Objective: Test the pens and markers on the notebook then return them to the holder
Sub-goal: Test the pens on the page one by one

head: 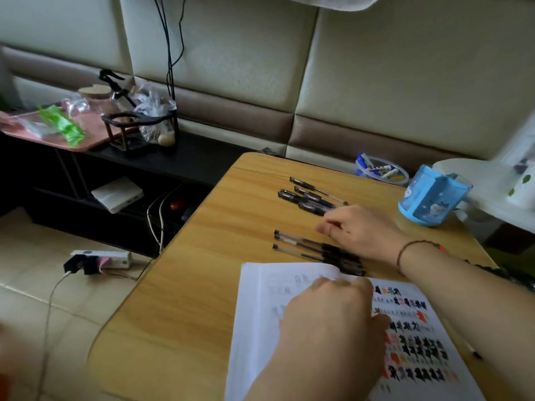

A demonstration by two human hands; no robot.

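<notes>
Two clusters of pens are lying on the table (202, 285), far pens (311, 196) and near pens (315, 250). The right hand (362, 230), curled but apparently gripping nothing, is hovering between them; a careless sweep risks rolling pens off. The left hand (330, 314) is pressing flat on the notebook (254, 328). The blue holder (431, 195) is standing well apart.

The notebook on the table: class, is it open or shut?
Open. The notebook lies spread flat, both pages showing, with the left hand resting on it.
</notes>
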